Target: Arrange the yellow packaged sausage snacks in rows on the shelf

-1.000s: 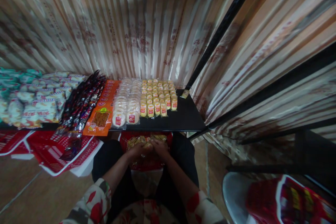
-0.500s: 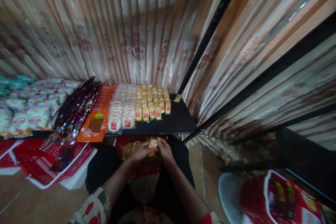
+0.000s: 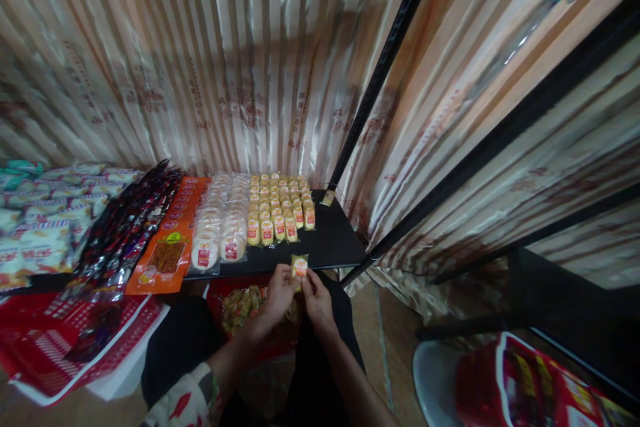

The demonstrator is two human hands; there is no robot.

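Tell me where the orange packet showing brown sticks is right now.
In the head view, the orange packet lies left of centre on the black shelf, between the dark shiny packets on its left and the clear-wrapped white rounds on its right.

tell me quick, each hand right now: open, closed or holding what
Left hand: closed, holding a small yellow packet from its left side.
Right hand: closed, holding the same packet from its right side.
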